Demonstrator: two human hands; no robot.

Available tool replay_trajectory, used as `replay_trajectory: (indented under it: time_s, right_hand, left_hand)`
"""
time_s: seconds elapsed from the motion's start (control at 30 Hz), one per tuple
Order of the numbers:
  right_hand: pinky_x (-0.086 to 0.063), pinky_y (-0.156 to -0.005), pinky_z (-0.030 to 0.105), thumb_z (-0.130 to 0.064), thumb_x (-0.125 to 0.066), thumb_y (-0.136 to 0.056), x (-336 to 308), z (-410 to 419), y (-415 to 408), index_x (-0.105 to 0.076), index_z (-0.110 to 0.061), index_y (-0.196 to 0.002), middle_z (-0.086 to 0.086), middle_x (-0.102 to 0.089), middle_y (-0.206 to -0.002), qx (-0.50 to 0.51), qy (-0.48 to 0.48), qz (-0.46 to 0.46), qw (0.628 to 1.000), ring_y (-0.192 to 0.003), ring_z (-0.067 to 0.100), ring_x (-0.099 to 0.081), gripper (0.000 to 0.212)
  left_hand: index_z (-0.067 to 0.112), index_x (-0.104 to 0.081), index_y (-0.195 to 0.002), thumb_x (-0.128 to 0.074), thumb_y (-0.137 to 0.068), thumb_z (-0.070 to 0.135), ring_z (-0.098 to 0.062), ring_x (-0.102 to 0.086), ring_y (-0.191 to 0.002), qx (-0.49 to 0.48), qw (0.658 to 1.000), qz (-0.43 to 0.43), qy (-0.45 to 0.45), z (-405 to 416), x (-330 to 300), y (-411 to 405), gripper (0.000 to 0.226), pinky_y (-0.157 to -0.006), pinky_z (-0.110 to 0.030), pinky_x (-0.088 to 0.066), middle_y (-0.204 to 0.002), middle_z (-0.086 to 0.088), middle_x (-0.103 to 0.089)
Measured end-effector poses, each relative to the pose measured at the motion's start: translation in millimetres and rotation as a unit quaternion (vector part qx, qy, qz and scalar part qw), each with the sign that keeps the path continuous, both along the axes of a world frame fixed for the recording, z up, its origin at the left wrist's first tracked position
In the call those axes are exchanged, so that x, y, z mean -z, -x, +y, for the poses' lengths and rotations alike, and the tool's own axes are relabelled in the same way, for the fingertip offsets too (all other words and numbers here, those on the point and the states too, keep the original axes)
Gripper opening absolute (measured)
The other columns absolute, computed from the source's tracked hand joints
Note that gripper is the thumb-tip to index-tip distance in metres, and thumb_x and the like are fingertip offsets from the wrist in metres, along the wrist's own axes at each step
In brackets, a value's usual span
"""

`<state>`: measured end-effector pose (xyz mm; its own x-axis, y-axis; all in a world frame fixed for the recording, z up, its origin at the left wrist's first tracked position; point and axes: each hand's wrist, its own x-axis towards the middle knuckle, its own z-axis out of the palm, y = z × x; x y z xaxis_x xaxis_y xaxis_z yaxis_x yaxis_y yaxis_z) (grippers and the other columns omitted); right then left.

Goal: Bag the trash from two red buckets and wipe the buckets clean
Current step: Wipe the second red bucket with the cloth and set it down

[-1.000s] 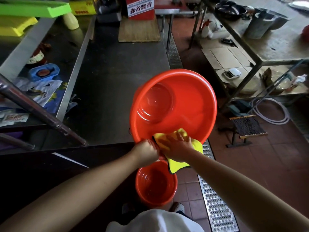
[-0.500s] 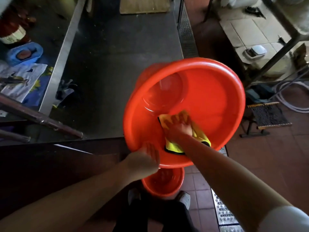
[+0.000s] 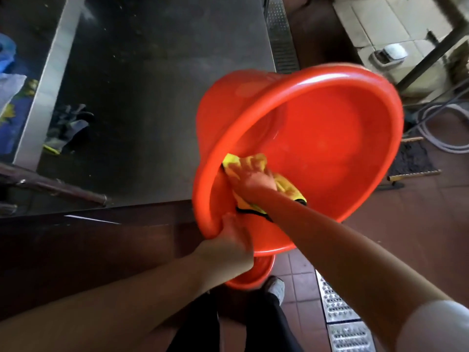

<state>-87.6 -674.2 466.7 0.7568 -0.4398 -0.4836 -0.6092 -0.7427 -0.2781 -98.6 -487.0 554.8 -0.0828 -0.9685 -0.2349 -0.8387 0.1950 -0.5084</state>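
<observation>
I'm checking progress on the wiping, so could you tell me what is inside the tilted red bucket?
Inside the tilted red bucket, the right hand presses a yellow cloth against the near wall. The wall under the cloth is covered.

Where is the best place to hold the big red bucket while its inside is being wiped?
Grip the rolled rim of the big red bucket on its near lower edge, from below on the left, as the left hand does. The bucket is tilted with its mouth toward the person, so this grip leaves the inside free for the right hand pressing the yellow cloth.
</observation>
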Motion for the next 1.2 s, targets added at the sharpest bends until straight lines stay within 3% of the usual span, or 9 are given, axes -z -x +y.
replay_trajectory:
  time_s: [0.1,0.2,0.4,0.47,0.6,0.8,0.97,1.13,1.2]
  right_hand:
    - [-0.012,-0.122,0.049,-0.063,-0.019,-0.101,-2,-20,20,-0.019,-0.051,-0.153,-0.013,-0.009,-0.167,-0.063,0.007,-0.023,0.998,-0.154,0.021,-0.005,0.054]
    - [0.002,-0.122,0.049,-0.054,-0.025,-0.104,-1,-58,37,-0.021,-0.044,-0.155,-0.009,-0.008,-0.168,-0.035,0.147,0.050,0.987,-0.154,0.024,0.003,0.052]
    - [-0.016,-0.120,0.055,-0.053,-0.022,-0.104,0,-3,15,-0.020,-0.046,-0.154,-0.007,-0.012,-0.167,-0.041,0.007,-0.018,0.999,-0.154,0.025,-0.008,0.051]
    - [-0.014,-0.121,0.054,-0.053,-0.020,-0.105,-1,-24,25,-0.014,-0.046,-0.156,-0.008,-0.004,-0.168,-0.102,0.039,0.006,0.994,-0.154,0.025,-0.001,0.052]
    - [0.002,-0.123,0.051,-0.049,-0.025,-0.106,-4,-74,36,-0.024,-0.039,-0.157,-0.003,-0.008,-0.168,-0.015,0.187,0.061,0.980,-0.155,0.026,0.003,0.052]
    - [-0.013,-0.121,0.051,-0.057,-0.023,-0.104,7,-16,37,-0.015,-0.047,-0.156,-0.009,-0.005,-0.168,-0.085,0.023,-0.037,0.995,-0.155,0.022,-0.003,0.053]
    - [-0.004,-0.122,0.050,-0.052,-0.025,-0.105,1,-58,63,-0.020,-0.044,-0.156,-0.008,-0.006,-0.168,-0.031,0.159,0.039,0.986,-0.154,0.025,0.002,0.052]
    - [-0.014,-0.118,0.053,-0.060,-0.025,-0.101,-3,11,81,-0.013,-0.048,-0.155,-0.010,-0.005,-0.168,-0.057,0.017,-0.060,0.996,-0.155,0.021,-0.001,0.057]
    - [-0.015,-0.118,0.052,-0.059,-0.024,-0.102,-10,-1,98,-0.013,-0.049,-0.155,-0.010,-0.003,-0.168,-0.098,0.051,-0.047,0.993,-0.155,0.022,0.000,0.055]
  left_hand:
    - [-0.008,-0.073,-0.090,-0.063,-0.069,0.017,-0.049,-0.067,-0.074,-0.023,1.000,0.001,0.001,-6,-6,8,0.034,-0.066,-0.051,-0.057,-0.083,-0.034,-0.068]
    - [-0.006,-0.074,-0.091,-0.048,-0.073,0.004,-0.046,-0.069,-0.074,-0.019,1.000,-0.011,0.007,-8,-9,14,0.032,-0.065,-0.050,-0.058,-0.083,-0.031,-0.070]
    - [-0.008,-0.074,-0.087,-0.065,-0.065,0.019,-0.051,-0.066,-0.073,-0.009,0.999,-0.029,-0.010,-17,-9,21,0.036,-0.063,-0.053,-0.057,-0.082,-0.035,-0.067]
    - [-0.008,-0.074,-0.086,-0.068,-0.061,0.020,-0.050,-0.067,-0.072,-0.029,1.000,-0.002,-0.004,-17,-10,21,0.037,-0.063,-0.052,-0.057,-0.081,-0.034,-0.068]
    - [-0.007,-0.075,-0.084,-0.080,-0.055,0.020,-0.048,-0.068,-0.072,-0.013,1.000,0.012,0.001,-16,-10,18,0.040,-0.061,-0.051,-0.058,-0.082,-0.033,-0.069]
    - [-0.006,-0.075,-0.082,-0.049,-0.072,0.012,-0.048,-0.068,-0.071,-0.014,1.000,0.003,0.014,-11,-12,18,0.034,-0.062,-0.049,-0.057,-0.079,-0.033,-0.068]
    - [-0.007,-0.074,-0.085,-0.060,-0.068,0.019,-0.047,-0.069,-0.075,-0.004,1.000,-0.008,-0.002,-2,-8,16,0.034,-0.065,-0.049,-0.058,-0.084,-0.033,-0.069]
    - [-0.005,-0.076,-0.088,-0.039,-0.078,0.013,-0.044,-0.070,-0.076,-0.005,1.000,-0.003,-0.015,2,-12,11,0.042,-0.066,-0.046,-0.059,-0.086,-0.030,-0.070]
    - [-0.004,-0.076,-0.087,-0.036,-0.079,0.009,-0.042,-0.071,-0.074,-0.004,1.000,-0.003,-0.005,3,-17,10,0.042,-0.065,-0.044,-0.060,-0.085,-0.029,-0.071]
